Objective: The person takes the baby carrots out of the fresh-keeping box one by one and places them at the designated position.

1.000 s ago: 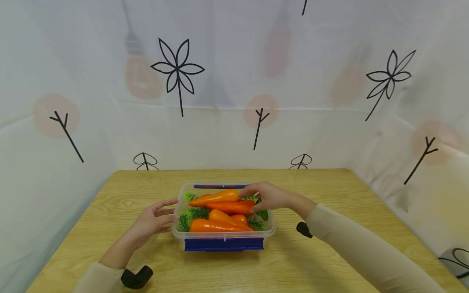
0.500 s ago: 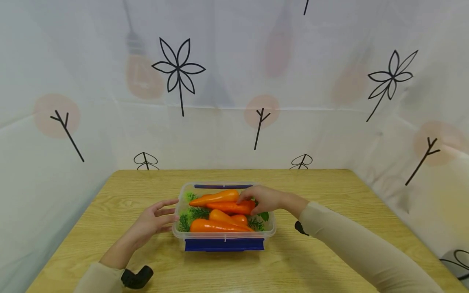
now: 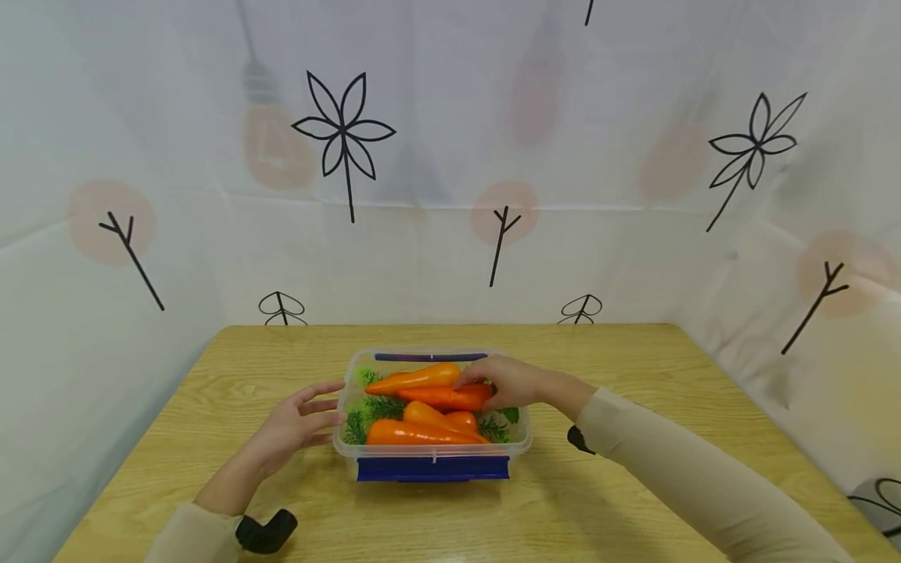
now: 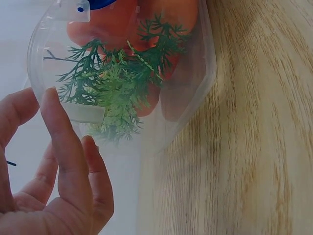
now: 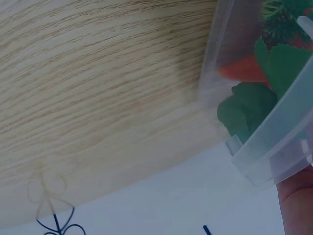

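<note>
A clear plastic food box (image 3: 432,451) with blue clip flaps stands mid-table, holding several orange carrots (image 3: 422,432) among feathery green leaves (image 4: 117,83). My right hand (image 3: 517,381) reaches over the box's right side. Its thumb and fingers pinch the thick end of a red-orange carrot (image 3: 439,397), which lies below the uppermost carrot (image 3: 418,379). In the right wrist view only a bit of that hand (image 5: 298,205) shows behind the box wall. My left hand (image 3: 299,426) has its fingers spread and fairly straight, fingertips touching the box's left rim.
The box rests on a light wooden table (image 3: 267,367). White cloth (image 3: 422,258) with plant drawings hangs behind the table and along both sides. Broad green leaves (image 5: 249,105) lie at the box's right end. A black wrist mount (image 3: 267,532) sits at my left sleeve.
My right hand has moved left and inward from the box's right edge, and its fingers have come onto the red-orange carrot's thick end. The left hand has stayed at the rim.
</note>
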Action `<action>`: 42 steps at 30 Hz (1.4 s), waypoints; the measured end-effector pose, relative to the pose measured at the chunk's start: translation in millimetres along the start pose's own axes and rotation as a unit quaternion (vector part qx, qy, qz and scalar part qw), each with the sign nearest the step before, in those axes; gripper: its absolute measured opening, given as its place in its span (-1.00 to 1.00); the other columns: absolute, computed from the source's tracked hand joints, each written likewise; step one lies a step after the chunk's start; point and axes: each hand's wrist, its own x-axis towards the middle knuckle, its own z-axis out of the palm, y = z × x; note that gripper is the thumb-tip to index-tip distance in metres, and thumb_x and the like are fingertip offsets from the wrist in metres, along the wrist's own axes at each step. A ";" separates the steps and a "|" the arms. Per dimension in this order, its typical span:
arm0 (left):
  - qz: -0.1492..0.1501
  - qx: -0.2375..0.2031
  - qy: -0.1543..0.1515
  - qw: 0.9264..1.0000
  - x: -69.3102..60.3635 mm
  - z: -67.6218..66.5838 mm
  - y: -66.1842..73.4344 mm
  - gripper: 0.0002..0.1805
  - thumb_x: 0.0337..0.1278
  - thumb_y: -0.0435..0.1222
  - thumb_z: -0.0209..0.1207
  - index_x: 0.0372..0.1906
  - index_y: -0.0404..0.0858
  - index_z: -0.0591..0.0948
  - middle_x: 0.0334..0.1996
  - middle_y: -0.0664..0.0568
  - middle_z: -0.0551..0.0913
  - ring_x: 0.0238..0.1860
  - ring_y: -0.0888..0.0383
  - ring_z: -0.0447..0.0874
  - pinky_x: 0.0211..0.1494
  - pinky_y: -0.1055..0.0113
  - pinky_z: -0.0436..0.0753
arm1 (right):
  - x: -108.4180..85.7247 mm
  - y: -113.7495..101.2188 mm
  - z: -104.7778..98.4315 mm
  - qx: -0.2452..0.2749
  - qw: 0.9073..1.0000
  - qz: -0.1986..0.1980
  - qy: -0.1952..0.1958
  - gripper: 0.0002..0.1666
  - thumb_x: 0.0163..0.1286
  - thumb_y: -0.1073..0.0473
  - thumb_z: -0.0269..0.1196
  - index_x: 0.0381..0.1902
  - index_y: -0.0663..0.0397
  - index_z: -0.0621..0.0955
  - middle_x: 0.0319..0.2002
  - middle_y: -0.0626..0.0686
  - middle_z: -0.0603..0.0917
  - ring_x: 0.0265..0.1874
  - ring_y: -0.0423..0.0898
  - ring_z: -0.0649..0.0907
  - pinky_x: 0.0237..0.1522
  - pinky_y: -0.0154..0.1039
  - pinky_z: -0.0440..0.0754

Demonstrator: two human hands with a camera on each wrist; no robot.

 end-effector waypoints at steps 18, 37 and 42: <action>-0.009 -0.015 0.007 1.000 0.5 1.2 2.2 -0.28 0.07 -0.28 0.30 0.34 -0.28 0.28 0.21 -0.36 0.33 -0.06 0.04 0.57 -0.12 0.19 0.61 | -12.0 -15.4 -19.0 0.041 0.997 0.012 0.071 -0.49 0.14 0.38 0.30 0.10 0.12 0.55 0.04 0.07 0.55 -0.15 -0.07 0.52 -0.17 -0.09 0.60; -0.008 -0.047 -0.015 0.999 0.2 -1.7 0.1 -0.27 0.12 -0.34 0.25 0.37 -0.31 0.22 0.25 -0.40 0.26 -0.04 0.07 0.56 -0.13 0.22 0.61 | -35.4 -19.9 -29.4 0.070 0.982 0.048 0.169 -0.49 0.15 0.36 0.32 0.09 0.16 0.52 0.00 0.07 0.57 -0.12 -0.01 0.57 -0.19 -0.20 0.60; -0.008 -0.053 -0.031 0.998 0.3 -3.1 -2.2 -0.25 0.12 -0.32 0.25 0.39 -0.30 0.19 0.23 -0.37 0.30 -0.07 0.11 0.57 -0.12 0.25 0.60 | -43.4 -18.5 -30.3 0.072 0.977 0.062 0.191 -0.49 0.15 0.36 0.33 0.10 0.16 0.52 0.00 0.10 0.57 -0.14 0.02 0.57 -0.22 -0.18 0.61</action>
